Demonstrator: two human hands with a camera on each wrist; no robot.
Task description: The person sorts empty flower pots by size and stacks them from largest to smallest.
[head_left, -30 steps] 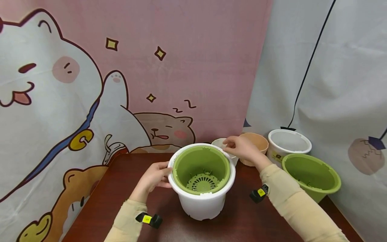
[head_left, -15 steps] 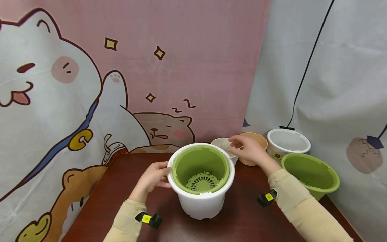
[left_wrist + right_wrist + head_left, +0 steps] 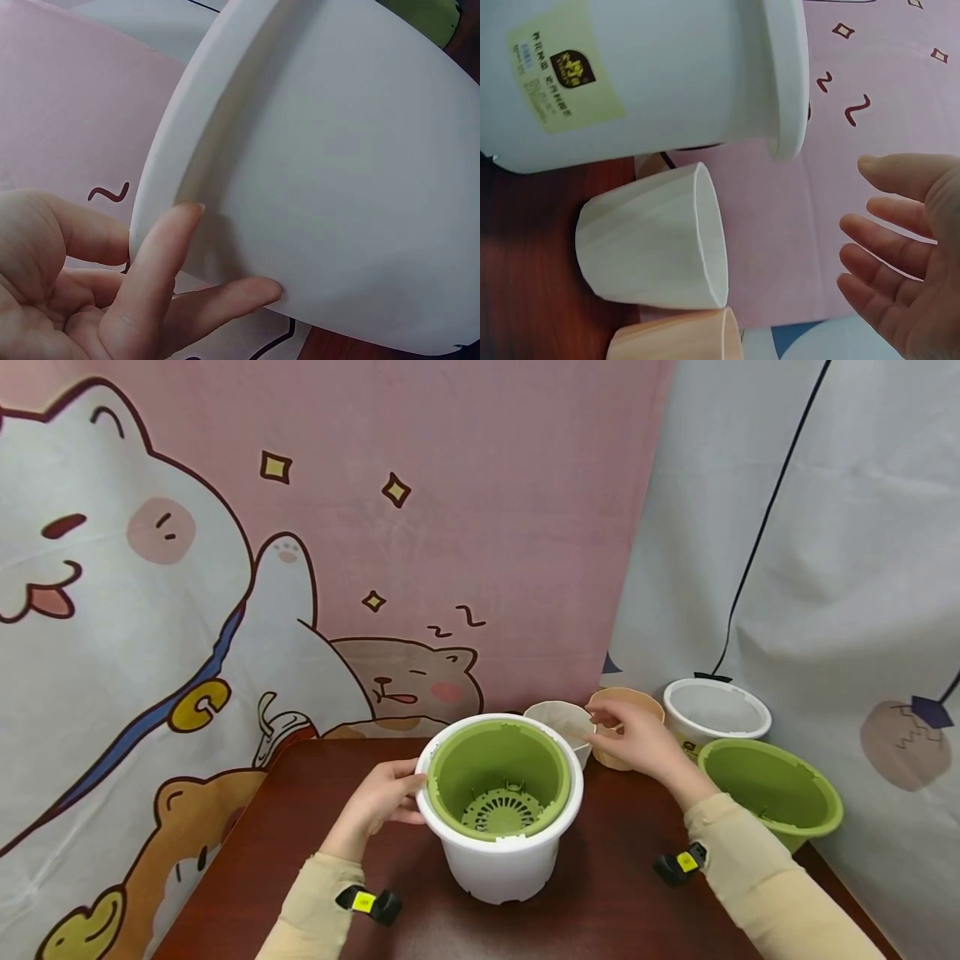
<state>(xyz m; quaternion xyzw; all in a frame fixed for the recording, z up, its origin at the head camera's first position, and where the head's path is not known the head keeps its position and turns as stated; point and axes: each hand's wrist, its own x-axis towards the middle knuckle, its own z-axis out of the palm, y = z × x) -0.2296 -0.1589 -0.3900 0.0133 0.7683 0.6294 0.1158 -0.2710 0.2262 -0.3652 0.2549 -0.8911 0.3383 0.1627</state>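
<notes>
A large white flowerpot [image 3: 501,870] stands upright on the table with a green flowerpot [image 3: 491,758] nested inside it, its slotted bottom visible. My left hand [image 3: 381,797] pinches the white pot's left rim; the left wrist view shows fingertips against the rim and the wall [image 3: 352,165] below it. My right hand [image 3: 637,739] is raised to the right of the nested pots, fingers loosely bent around nothing. Behind it stand a small off-white pot [image 3: 649,244] and a peach pot [image 3: 675,337], partly covered by the hand in the head view.
At the back right are another white pot [image 3: 716,710] with a label and a second green pot [image 3: 772,785], near the table's right edge. A printed cloth [image 3: 487,527] hangs behind the dark red-brown table [image 3: 322,852].
My right hand has moved right, away from the nested pots' rim, uncovering more of the small off-white pot. My left hand and the nested pots have stayed in place.
</notes>
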